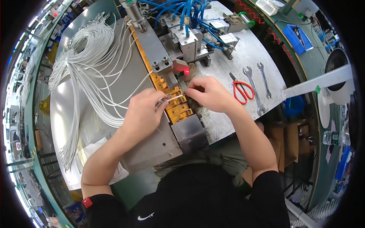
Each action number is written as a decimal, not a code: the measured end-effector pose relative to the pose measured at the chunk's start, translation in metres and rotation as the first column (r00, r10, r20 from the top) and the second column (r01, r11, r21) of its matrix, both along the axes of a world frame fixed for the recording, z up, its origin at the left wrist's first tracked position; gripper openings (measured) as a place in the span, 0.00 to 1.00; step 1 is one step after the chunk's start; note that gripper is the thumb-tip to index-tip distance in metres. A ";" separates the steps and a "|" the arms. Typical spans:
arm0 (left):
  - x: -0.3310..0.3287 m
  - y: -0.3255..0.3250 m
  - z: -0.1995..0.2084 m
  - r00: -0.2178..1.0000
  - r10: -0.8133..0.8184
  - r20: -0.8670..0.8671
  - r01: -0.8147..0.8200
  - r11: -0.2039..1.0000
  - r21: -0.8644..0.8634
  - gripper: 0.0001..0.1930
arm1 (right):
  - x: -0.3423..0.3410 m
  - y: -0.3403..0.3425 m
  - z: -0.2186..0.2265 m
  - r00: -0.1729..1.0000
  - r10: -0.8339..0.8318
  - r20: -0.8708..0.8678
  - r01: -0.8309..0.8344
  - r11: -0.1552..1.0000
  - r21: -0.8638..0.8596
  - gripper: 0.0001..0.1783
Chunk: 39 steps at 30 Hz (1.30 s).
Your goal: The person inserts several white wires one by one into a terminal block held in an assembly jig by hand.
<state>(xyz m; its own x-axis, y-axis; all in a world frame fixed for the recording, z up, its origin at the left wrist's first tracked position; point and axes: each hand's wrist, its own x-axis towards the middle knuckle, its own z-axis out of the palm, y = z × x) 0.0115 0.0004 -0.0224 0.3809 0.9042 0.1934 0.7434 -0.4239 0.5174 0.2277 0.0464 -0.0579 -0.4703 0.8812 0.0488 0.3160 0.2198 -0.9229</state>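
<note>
Your left hand (141, 113) pinches a cable (175, 97), which points across the orange blocks (177, 110) toward your right hand (210, 94), whose grip I cannot make out.

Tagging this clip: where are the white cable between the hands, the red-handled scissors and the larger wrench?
White cable (175, 97): head view, visible length.
Red-handled scissors (236, 82): head view, handle base.
Larger wrench (254, 89): head view, mid-shaft.

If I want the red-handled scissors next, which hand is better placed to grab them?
Your right hand, I'd say: it's clearly closer to the red-handled scissors and on their side of the yellow fixture. Your left hand is farther left and appears to hold small metallic pieces.
</note>
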 end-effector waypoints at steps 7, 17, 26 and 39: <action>0.008 -0.007 -0.001 0.989 -0.018 -0.144 0.012 0.999 -0.043 0.08 | 0.003 0.008 0.002 0.992 0.055 -0.116 -0.100 0.895 -0.435 0.11; -0.003 -0.006 0.000 0.981 -0.093 0.171 0.081 0.994 0.074 0.09 | -0.002 -0.006 0.007 0.974 -0.116 0.193 0.071 0.972 0.224 0.09; -0.002 -0.002 0.020 0.906 0.121 0.406 0.127 0.836 -0.533 0.08 | -0.014 -0.023 0.043 0.980 0.056 -0.192 -0.088 0.983 -0.163 0.06; 0.002 -0.004 0.027 0.915 0.035 0.402 0.092 0.952 -0.293 0.08 | -0.005 -0.022 0.047 0.964 0.042 -0.264 -0.132 0.933 -0.334 0.07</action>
